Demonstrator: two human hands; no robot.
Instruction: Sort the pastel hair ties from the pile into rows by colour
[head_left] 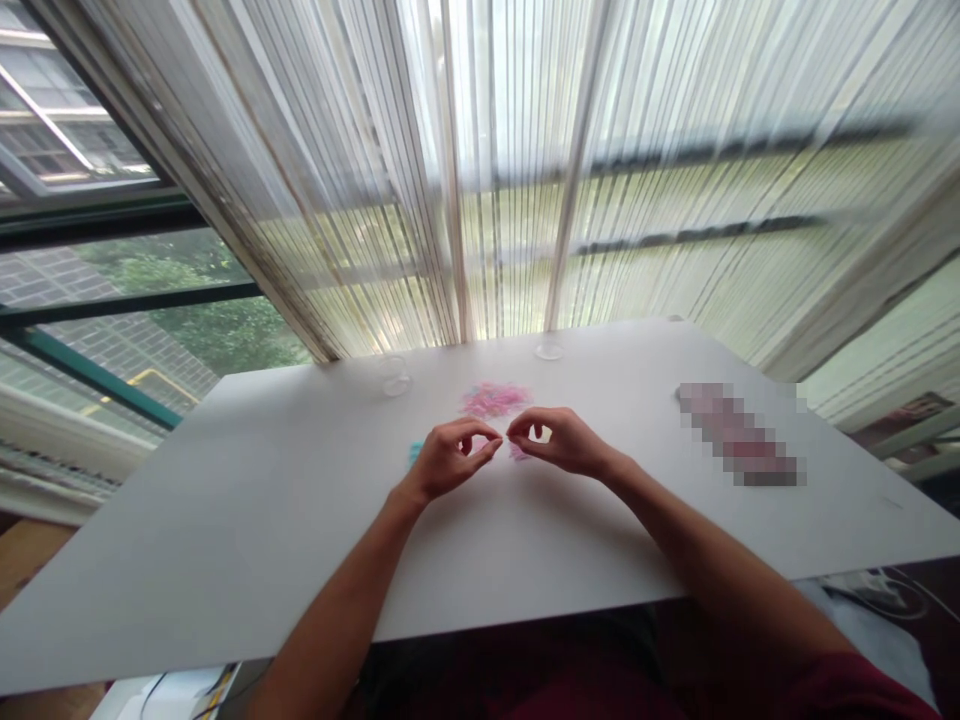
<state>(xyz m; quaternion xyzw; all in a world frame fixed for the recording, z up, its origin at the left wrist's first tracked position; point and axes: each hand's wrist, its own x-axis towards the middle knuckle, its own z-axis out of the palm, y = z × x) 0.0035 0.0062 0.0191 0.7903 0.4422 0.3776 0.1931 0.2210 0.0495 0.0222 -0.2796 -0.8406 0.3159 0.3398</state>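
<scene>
My left hand and my right hand are raised over the white table, fingertips almost meeting. Each has thumb and forefinger pressed together in a pinch. Whatever lies between the fingertips is too small to make out. Just beyond the hands is a loose pile of small pink pieces, with some bluish bits among them. A few teal pieces show at the left hand's outer side, partly covered by it. More small pink pieces lie under the right hand's fingers, partly hidden.
Two clear round dishes or lids, one at the back left and one at the back middle, rest on the white table. A blurred-out, pinkish long object lies to the right. String curtains hang behind the far edge.
</scene>
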